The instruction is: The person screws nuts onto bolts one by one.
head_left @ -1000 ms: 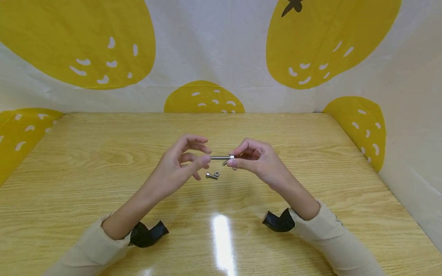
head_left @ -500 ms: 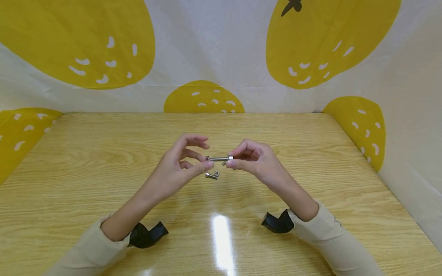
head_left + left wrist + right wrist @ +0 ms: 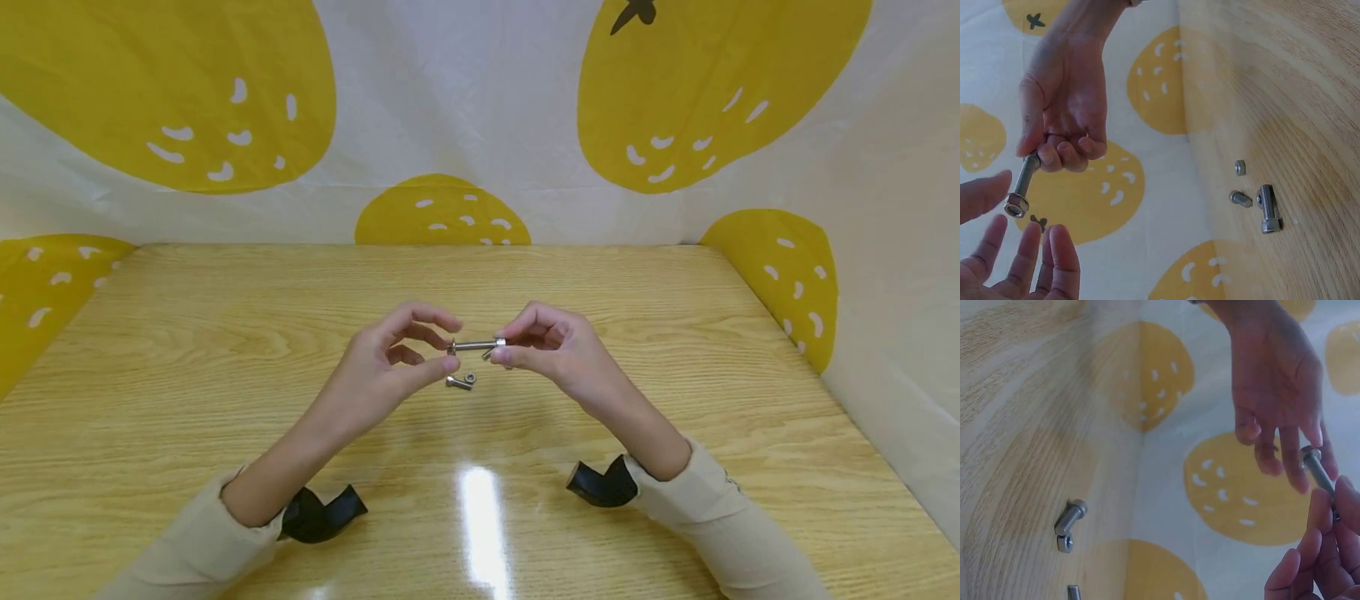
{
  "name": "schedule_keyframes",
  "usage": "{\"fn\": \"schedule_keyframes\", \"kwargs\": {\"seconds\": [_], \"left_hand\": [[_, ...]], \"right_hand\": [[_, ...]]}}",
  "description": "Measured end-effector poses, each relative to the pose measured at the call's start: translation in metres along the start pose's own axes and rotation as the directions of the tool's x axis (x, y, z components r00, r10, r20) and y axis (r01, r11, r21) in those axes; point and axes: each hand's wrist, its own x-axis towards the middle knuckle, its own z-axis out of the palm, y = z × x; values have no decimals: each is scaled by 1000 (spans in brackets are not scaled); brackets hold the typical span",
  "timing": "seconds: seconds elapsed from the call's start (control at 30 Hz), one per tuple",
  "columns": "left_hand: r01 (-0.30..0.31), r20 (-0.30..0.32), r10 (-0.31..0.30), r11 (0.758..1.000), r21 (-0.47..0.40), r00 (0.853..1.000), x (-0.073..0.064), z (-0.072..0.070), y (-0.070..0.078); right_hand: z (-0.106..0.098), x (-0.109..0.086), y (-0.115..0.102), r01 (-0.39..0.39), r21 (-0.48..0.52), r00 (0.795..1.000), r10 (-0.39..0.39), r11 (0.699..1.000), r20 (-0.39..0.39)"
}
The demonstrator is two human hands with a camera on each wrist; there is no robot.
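In the head view, my right hand [image 3: 558, 354] pinches the head of a long metal bolt [image 3: 477, 345] between thumb and fingers. The bolt is held level above the table, pointing left. A flanged hex nut [image 3: 1016, 205] sits on its free end, clearest in the left wrist view. My left hand [image 3: 393, 354] is around that nut with thumb and fingers spread. The thumb stands a little apart from the nut; whether a fingertip touches it is hard to tell. The right fingers [image 3: 1316, 550] cover the bolt head in the right wrist view.
Below the hands, a socket-head bolt [image 3: 459, 383] lies on the wooden table [image 3: 225, 333] beside a nut [image 3: 470, 378]. Another short bolt [image 3: 1241, 199] and a second nut [image 3: 1240, 167] lie nearby, partly hidden in the head view. A patterned cloth [image 3: 465, 100] hangs behind.
The left thumb and fingers, which covered the bolt's end a second ago, have drawn apart, and the nut shows. The left fingers have shifted slightly right and nearer. The right hand holds still.
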Motion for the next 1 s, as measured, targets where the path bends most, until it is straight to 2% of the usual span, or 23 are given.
{"fn": "schedule_keyframes", "kwargs": {"seconds": [0.3,0.53,0.6,0.7,0.9,1.0], "left_hand": [[73,51,-70,996,-43,996,3,-1,-2],[28,-10,-28,999,22,1000,0,1,3],[17,-11,-17,1000,14,1000,-1,1,4],[27,-5,-27,1000,-7,1000,-1,0,4],[95,27,-95,995,-29,995,1,-1,2],[88,22,-88,996,-23,996,1,0,2]], "right_hand": [[1,0,0,8,-11,1000,-8,1000,-11],[2,-1,-2,0,3,1000,0,1000,-8],[2,-1,-2,0,5,1000,0,1000,-5],[2,-2,-2,0,4,1000,0,1000,-6],[3,-2,-3,-2,-12,1000,2,1000,-16],[3,-2,-3,2,-3,1000,-2,1000,-14]]}}
